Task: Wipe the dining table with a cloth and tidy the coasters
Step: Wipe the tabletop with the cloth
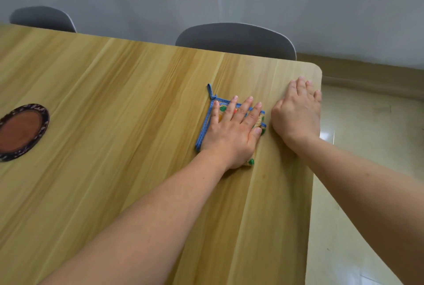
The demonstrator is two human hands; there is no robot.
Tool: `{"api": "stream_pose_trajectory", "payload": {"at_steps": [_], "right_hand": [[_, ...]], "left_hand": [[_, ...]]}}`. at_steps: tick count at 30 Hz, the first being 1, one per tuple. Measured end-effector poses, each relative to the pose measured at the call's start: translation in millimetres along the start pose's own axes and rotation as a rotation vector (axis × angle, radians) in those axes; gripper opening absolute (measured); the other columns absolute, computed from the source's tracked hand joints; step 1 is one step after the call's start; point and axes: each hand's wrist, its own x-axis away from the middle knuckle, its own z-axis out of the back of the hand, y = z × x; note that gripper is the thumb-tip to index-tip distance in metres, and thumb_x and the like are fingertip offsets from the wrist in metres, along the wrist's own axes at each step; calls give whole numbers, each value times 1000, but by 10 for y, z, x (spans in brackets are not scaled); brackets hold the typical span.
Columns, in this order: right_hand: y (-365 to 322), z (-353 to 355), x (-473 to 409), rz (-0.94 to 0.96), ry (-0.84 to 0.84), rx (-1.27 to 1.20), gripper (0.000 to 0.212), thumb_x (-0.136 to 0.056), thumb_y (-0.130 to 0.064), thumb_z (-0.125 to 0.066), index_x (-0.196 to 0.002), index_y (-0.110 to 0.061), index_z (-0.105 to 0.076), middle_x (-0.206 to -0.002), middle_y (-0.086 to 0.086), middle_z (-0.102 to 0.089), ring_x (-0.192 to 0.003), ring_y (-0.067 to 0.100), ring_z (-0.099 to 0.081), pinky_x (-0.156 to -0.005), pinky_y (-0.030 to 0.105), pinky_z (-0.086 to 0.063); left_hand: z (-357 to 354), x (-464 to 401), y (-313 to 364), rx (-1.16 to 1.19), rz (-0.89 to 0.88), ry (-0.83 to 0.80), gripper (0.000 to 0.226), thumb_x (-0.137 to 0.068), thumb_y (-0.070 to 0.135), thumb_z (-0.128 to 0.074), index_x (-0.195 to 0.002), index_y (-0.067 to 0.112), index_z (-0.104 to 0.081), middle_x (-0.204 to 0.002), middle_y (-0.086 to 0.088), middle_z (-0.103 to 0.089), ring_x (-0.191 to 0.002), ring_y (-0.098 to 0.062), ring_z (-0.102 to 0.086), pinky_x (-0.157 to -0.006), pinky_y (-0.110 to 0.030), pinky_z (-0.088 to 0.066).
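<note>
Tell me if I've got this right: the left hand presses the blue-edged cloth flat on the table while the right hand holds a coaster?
Not quite. In the head view the right hand holds nothing; it rests flat on the table near its corner. The left hand does press the blue-edged cloth flat.

Both hands, left (231,133) and right (298,112), lie flat, fingers straight.

The bench (114,101) is pale wood-grain board with a smooth, low-sheen top. The cloth (207,122) is a coarse, fuzzy weave with coloured dots, edged in blue fabric binding. The round coaster (21,132) has a smooth reddish-brown centre and a dark patterned rim. The chairs (236,37) look like matt grey plastic. The floor (367,135) is glossy tile.
</note>
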Motion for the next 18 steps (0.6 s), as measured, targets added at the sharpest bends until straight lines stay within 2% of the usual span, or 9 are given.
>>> {"api": "stream_pose_trajectory", "payload": {"at_steps": [8, 18], "right_hand": [[-1, -14, 2, -14, 3, -19, 62, -92, -21, -26, -151, -3, -21, -160, 13, -15, -148, 27, -9, -121, 42, -4], [0, 24, 32, 6, 13, -43, 62, -93, -23, -24, -151, -3, -21, -160, 13, -15, -148, 28, -10, -121, 43, -4]], "left_hand": [[-84, 463, 86, 2, 41, -13, 59, -102, 47, -9, -155, 31, 12, -163, 10, 19, -148, -18, 24, -117, -56, 15], [-207, 1335, 195, -17, 69, -81, 60, -97, 49, 1, -149, 32, 27, -158, 10, 31, -143, -17, 35, -116, -55, 18]]}}
